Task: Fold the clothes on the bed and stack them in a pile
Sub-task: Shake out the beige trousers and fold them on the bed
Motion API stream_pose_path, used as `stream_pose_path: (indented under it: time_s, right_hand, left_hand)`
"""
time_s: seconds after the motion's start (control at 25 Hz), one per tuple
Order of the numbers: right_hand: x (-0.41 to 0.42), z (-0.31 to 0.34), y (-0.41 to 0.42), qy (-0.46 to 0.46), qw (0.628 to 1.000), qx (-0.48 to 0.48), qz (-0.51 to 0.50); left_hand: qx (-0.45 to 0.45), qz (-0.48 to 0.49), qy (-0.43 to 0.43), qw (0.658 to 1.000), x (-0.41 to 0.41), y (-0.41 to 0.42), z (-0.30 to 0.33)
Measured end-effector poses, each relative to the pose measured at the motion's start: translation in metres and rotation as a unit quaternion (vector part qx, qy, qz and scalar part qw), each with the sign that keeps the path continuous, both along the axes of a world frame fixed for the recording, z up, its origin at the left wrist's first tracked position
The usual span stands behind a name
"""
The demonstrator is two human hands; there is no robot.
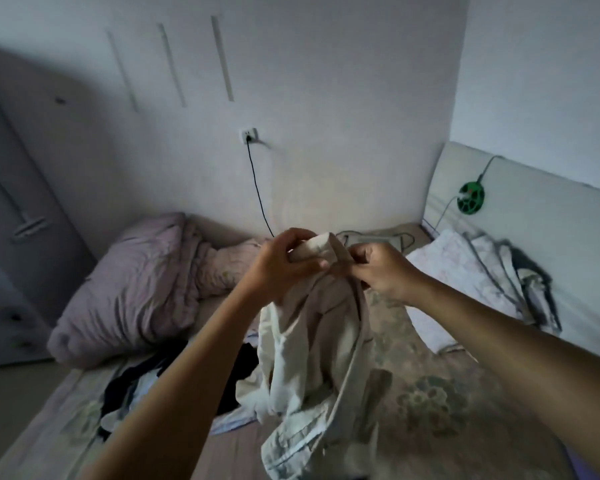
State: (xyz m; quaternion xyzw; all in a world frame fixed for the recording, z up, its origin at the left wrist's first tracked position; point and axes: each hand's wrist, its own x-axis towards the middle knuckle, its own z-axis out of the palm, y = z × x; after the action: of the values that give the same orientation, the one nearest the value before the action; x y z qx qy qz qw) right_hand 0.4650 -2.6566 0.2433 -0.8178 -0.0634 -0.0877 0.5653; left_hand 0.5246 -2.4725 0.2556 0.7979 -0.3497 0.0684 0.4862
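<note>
I hold a cream-white garment (312,344) up above the bed (430,403). My left hand (281,265) grips its top edge with curled fingers. My right hand (378,268) pinches the same edge just to the right, so both hands are close together. The cloth hangs down crumpled, and its lower end reaches the bed near the front. A heap of dark and light clothes (174,382) lies on the bed under my left forearm, partly hidden by it.
A bunched mauve duvet (136,285) fills the bed's far left. A pale pillow (465,282) and a striped cloth (520,282) lie at the right by the headboard. A green cable reel (470,197) sits on the headboard. A black cable (257,188) hangs from a wall socket.
</note>
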Motion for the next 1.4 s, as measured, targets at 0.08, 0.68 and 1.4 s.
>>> stream_pose_path:
  time_s: [0.08, 0.68, 1.4]
  right_hand:
    - [0.0, 0.033, 0.001, 0.0, 1.0, 0.0, 0.022]
    - [-0.028, -0.022, -0.058, 0.043, 0.99, -0.133, -0.019]
    - [-0.015, 0.12, -0.119, -0.008, 0.957, 0.283, -0.055]
  left_hand:
    - [0.014, -0.003, -0.058, 0.998, 0.002, 0.004, 0.033]
    - [-0.094, 0.171, -0.197, 0.961, 0.039, 0.002, 0.19]
    - [-0.175, 0.286, -0.172, 0.926, 0.035, 0.096, 0.186]
